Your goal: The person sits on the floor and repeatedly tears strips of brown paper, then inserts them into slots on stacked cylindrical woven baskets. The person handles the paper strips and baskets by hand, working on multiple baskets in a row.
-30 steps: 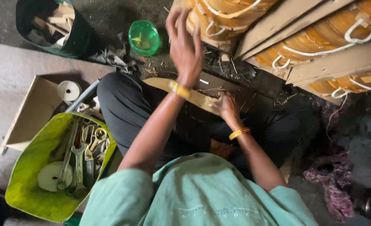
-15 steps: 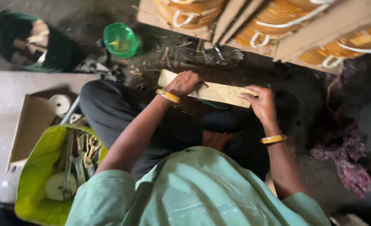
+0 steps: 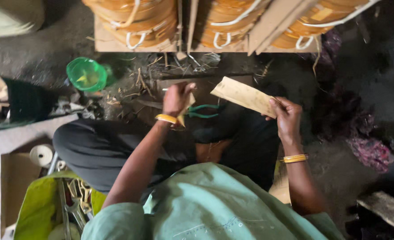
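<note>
My right hand point(image 3: 287, 119) grips one end of a flat pale wooden strip point(image 3: 243, 95), which is held tilted above my lap. My left hand point(image 3: 177, 98) is closed around a small tan sliver point(image 3: 184, 113) and sits apart from the strip, to its left. Green-handled pliers point(image 3: 204, 111) lie just to the right of my left hand, between the two hands. Both wrists wear yellow bangles. I sit cross-legged in dark trousers and a pale green top.
Stacks of round wooden hoops point(image 3: 134, 22) tied with white cord stand ahead. A green plastic cup point(image 3: 86, 74) sits far left. A yellow-green bag point(image 3: 39, 209) with wrenches, a tape roll point(image 3: 41, 155) and a cardboard box point(image 3: 12, 178) lie at my left. Purple cloth point(image 3: 370, 151) lies right.
My left hand has let go of the wooden strip and now holds a small sliver. My right hand alone holds the strip, which has moved to the right.
</note>
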Demonstrator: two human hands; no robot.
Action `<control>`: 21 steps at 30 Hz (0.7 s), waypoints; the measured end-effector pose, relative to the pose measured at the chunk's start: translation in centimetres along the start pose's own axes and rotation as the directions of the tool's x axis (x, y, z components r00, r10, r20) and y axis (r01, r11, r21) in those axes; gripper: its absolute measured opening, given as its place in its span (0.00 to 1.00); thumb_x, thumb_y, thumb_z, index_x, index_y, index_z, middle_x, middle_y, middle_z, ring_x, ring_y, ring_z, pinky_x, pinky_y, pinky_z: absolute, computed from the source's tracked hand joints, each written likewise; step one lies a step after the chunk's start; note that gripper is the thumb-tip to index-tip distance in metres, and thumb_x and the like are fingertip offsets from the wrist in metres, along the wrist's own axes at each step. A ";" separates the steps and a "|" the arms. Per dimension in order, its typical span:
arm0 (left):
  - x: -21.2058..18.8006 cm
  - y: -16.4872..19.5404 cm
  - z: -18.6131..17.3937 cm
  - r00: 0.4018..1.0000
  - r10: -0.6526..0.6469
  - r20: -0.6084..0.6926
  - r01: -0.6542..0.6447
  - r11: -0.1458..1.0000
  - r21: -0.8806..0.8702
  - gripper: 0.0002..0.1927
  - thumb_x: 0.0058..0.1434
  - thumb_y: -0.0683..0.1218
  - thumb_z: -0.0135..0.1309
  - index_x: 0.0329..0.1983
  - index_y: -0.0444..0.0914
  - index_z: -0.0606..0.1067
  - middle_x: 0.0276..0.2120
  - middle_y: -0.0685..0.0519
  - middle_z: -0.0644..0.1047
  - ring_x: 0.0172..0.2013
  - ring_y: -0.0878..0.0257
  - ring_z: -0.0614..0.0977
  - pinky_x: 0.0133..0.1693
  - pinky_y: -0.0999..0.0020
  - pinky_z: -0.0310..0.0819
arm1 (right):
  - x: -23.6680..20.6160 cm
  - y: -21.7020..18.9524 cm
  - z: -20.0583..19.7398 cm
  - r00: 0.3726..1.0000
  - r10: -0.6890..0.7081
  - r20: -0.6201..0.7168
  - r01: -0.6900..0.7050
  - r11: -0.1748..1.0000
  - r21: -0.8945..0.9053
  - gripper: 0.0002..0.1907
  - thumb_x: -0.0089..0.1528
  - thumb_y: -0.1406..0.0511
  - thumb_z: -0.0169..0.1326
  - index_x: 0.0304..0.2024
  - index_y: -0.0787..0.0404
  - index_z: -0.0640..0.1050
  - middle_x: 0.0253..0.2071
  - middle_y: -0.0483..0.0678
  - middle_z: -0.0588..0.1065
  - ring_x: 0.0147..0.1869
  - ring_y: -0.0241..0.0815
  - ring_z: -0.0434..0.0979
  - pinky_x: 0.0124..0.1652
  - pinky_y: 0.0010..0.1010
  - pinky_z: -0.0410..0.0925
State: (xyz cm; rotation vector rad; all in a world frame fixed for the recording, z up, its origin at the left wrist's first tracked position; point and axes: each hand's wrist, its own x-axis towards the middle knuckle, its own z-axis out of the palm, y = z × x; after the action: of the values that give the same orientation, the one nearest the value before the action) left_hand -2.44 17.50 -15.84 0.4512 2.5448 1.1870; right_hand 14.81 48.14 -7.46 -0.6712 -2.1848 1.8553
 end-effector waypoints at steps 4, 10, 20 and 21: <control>-0.4 2.8 1.0 0.827 0.524 -0.205 -0.273 0.693 0.668 0.29 0.62 0.72 0.46 0.42 0.45 0.78 0.36 0.49 0.82 0.42 0.50 0.85 0.39 0.47 0.74 | -0.5 1.0 -3.8 0.998 0.038 -0.054 -0.037 0.999 0.010 0.09 0.68 0.68 0.57 0.45 0.70 0.81 0.32 0.49 0.80 0.30 0.37 0.80 0.27 0.24 0.71; 3.0 10.6 7.0 0.875 0.319 0.365 -0.118 0.870 -0.478 0.26 0.58 0.49 0.65 0.57 0.34 0.74 0.38 0.47 0.84 0.31 0.58 0.85 0.30 0.65 0.81 | 0.0 1.9 -7.8 0.998 0.053 -0.025 -0.055 0.995 -0.081 0.08 0.67 0.67 0.58 0.45 0.66 0.83 0.33 0.46 0.80 0.31 0.30 0.79 0.28 0.23 0.70; 2.7 12.7 15.3 0.850 0.317 0.421 0.162 0.602 -0.782 0.09 0.68 0.39 0.57 0.48 0.30 0.81 0.35 0.47 0.84 0.31 0.63 0.84 0.33 0.69 0.82 | 0.6 4.1 -14.9 0.997 0.076 -0.029 -0.073 0.991 0.112 0.09 0.63 0.74 0.60 0.46 0.64 0.82 0.31 0.45 0.79 0.27 0.31 0.76 0.28 0.22 0.69; 2.7 12.8 15.7 0.841 0.327 0.431 0.174 0.590 -0.788 0.09 0.68 0.38 0.56 0.49 0.31 0.81 0.36 0.47 0.84 0.33 0.63 0.85 0.36 0.69 0.83 | 0.6 4.8 -15.9 1.000 0.028 0.012 -0.029 0.989 0.146 0.07 0.63 0.75 0.59 0.44 0.65 0.82 0.33 0.47 0.80 0.30 0.33 0.78 0.30 0.23 0.71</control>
State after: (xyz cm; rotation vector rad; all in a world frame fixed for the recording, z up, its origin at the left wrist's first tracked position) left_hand 3.30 37.17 -15.91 0.5525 1.2901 1.7798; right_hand 22.12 62.98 -9.08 -0.6689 -2.0297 2.0133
